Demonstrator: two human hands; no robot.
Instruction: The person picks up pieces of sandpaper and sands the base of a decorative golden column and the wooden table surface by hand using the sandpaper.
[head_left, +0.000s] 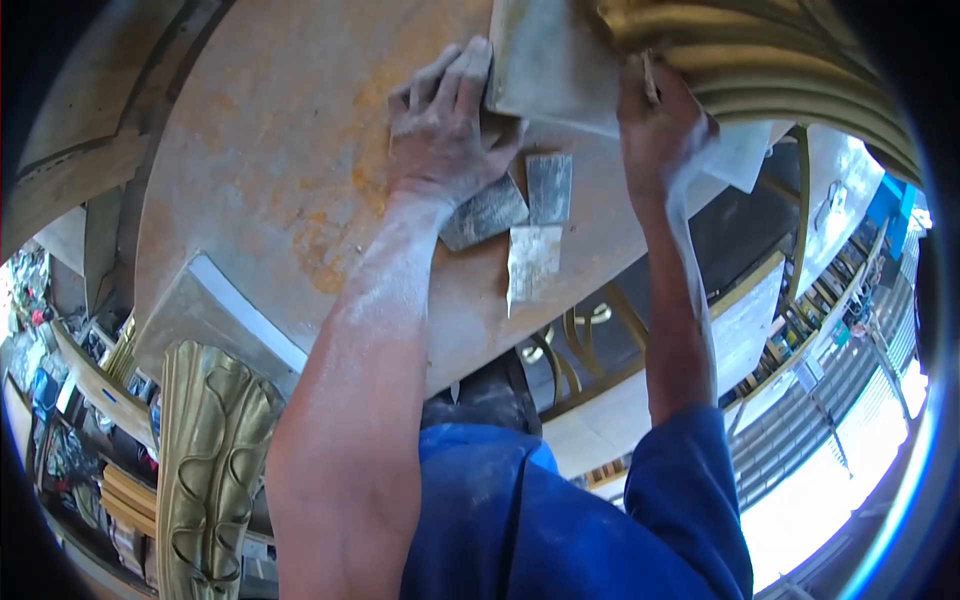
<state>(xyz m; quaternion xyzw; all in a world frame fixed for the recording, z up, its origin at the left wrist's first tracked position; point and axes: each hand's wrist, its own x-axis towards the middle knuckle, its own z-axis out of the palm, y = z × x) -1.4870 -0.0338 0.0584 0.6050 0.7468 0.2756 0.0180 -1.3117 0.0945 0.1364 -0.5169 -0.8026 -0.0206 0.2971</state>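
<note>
My left hand (pixel 440 130), coated in white dust, lies with its fingers stretched out on the worn table top (pixel 250 130). Its fingertips are close to the left edge of a pale grey panel (pixel 555 75); I cannot tell whether they press on it. Below that palm are dark sandpaper pieces (pixel 487 213) (pixel 549 188) and a paler worn piece (pixel 535 258). My right hand (pixel 662 125) is closed in a pinch at the end of a gold ridged moulding (pixel 770 60). A thin pale edge shows between its fingers, too small to name.
Another gold carved moulding (pixel 210 470) stands at the lower left, beside a curved piece with a white edge (pixel 245 305). Past the table's right edge are dark panels with gold curved metalwork (pixel 590 345) and a long white board (pixel 620 410). Clutter fills the far left.
</note>
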